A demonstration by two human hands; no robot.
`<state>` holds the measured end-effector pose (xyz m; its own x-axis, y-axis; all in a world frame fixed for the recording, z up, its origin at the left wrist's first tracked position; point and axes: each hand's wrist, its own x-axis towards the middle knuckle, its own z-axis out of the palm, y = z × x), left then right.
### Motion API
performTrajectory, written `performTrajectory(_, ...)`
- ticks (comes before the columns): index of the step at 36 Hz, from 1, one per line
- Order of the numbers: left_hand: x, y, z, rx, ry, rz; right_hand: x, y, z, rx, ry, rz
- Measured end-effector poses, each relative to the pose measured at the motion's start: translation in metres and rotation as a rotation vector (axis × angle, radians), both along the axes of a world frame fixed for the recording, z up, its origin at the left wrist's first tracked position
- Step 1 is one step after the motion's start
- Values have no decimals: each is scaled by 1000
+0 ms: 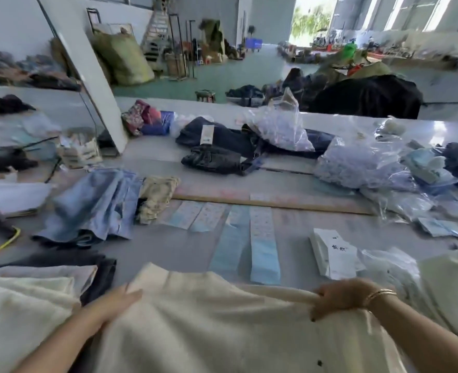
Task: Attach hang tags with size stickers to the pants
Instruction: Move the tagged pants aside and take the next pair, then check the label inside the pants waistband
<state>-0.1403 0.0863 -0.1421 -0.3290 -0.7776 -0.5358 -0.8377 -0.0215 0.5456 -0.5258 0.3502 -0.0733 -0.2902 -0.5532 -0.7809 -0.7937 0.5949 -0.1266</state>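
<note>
Cream pants (209,319) lie spread across the near edge of the table. My left hand (114,302) lies on their left edge with straight fingers. My right hand (340,298), a gold bangle on its wrist, grips a bunched fold of the same pants at the right. A stack of white hang tags (335,253) sits just beyond my right hand. Several blue-and-white sticker strips (262,243) lie flat in the middle of the table.
Folded cream garments (26,300) are stacked at the near left. Light blue jeans (93,205) lie beyond them, dark jeans (222,146) further back. Clear plastic bags (362,162) crowd the right side. A wooden stick (276,204) lies across the table. A yellow cable (4,243) curls at left.
</note>
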Motion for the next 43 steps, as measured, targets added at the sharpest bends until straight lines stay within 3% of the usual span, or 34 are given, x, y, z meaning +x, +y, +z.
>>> performTrajectory(2,-11,24,-18,-20,-27,139,7,-18,-35,-37,189,68)
performTrajectory(4,-20,46,-35,-227,-156,178,20,-24,-68,-163,341,35)
performTrajectory(7,-31,64,-63,-525,-214,74,44,-21,-92,-405,360,-125)
performTrajectory(9,-46,81,-74,-552,-180,-106,58,-7,-103,-578,296,-229)
performTrajectory(12,-64,110,-80,-719,-60,-338,56,36,-120,-845,411,-412)
performTrajectory(14,-72,123,-83,-669,-33,-375,41,60,-114,-755,389,-657)
performTrajectory(15,-73,128,-87,-628,-35,-390,34,73,-110,-596,341,-766)
performTrajectory(18,-77,131,-98,-676,-18,-407,13,112,-111,-374,215,-1112)
performTrajectory(23,-74,128,-91,-781,-41,-363,0,126,-106,-336,-178,-1083)
performTrajectory(27,-89,140,-72,-577,-88,-361,14,116,-81,-365,-541,-1100)
performTrajectory(29,-105,149,-57,-535,-77,-424,29,103,-65,-458,-627,-1061)
performTrajectory(31,-118,165,-47,-467,201,-443,51,87,-46,-579,-660,-993)
performTrajectory(34,-141,196,-14,-38,552,-272,90,66,-27,-760,-707,-906)
performTrajectory(36,-154,208,2,120,712,-138,118,55,-18,-846,-760,-836)
performTrajectory(39,-159,210,14,191,808,-38,143,45,-13,-937,-814,-814)
performTrajectory(43,-150,201,16,227,742,-75,149,43,-7,-934,-869,-834)
